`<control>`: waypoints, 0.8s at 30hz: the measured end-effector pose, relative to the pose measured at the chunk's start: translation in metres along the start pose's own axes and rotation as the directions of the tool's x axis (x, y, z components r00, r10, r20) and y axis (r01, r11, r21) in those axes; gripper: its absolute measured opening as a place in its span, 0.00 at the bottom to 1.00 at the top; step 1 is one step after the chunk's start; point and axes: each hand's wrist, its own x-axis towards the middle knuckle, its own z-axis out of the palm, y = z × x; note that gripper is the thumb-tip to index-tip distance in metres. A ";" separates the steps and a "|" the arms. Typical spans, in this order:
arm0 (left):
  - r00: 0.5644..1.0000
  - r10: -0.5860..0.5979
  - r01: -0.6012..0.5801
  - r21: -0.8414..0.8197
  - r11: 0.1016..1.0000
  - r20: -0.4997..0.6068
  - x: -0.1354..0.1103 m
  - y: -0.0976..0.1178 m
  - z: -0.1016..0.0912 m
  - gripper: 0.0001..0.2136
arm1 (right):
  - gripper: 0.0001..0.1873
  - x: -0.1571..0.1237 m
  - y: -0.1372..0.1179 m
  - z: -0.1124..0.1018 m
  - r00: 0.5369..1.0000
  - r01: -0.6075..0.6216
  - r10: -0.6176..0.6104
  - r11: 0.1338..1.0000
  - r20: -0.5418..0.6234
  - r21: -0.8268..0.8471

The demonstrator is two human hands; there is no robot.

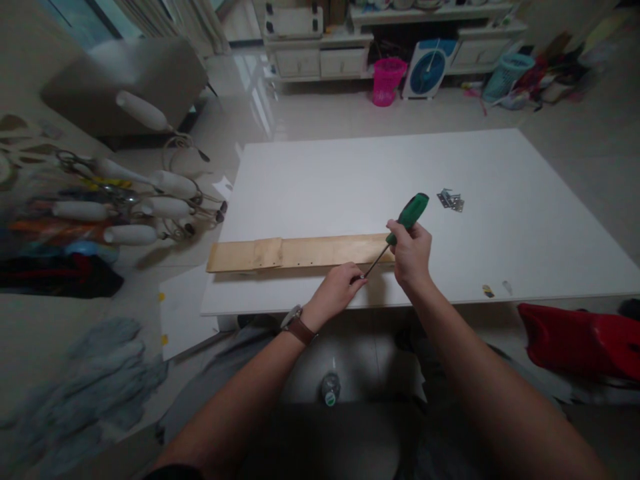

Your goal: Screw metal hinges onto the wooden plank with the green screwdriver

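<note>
Along the near edge of the white tabletop (320, 187), the wooden slat (330, 251) lies flat just ahead of both hands, its long axis running left to right, almost parallel with that edge. Nearer to its front long side is the left hand (336, 287), toward the slat's right part; its thumb and fingertips seem to pinch a small piece (362, 276), too little to name with certainty. The right hand (413, 257) is farther to the right and covers the slat's right end, so I cannot tell where this finishes. It grips the lower handle of the green-handled screwdriver (414, 210), whose shaft slants down and leftward, its tip meeting the left fingertips. Well apart, beyond the right hand, lie metal brackets (456, 204).
</note>
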 end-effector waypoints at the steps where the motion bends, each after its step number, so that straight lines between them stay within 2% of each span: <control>1: 1.000 -0.002 0.002 0.007 1.000 0.004 0.000 0.000 0.000 0.08 | 0.15 0.000 0.000 0.000 1.000 0.003 -0.003 1.000 0.002 -0.007; 12: 0.998 0.009 -0.019 0.176 0.984 0.055 -0.003 0.002 -0.002 0.10 | 0.17 -0.002 0.002 0.002 0.999 -0.045 0.045 0.998 0.014 0.052; 24: 0.999 0.035 -0.041 0.158 0.987 0.039 -0.003 0.001 -0.002 0.10 | 0.17 -0.007 -0.001 0.001 0.996 0.032 -0.033 0.999 0.077 0.014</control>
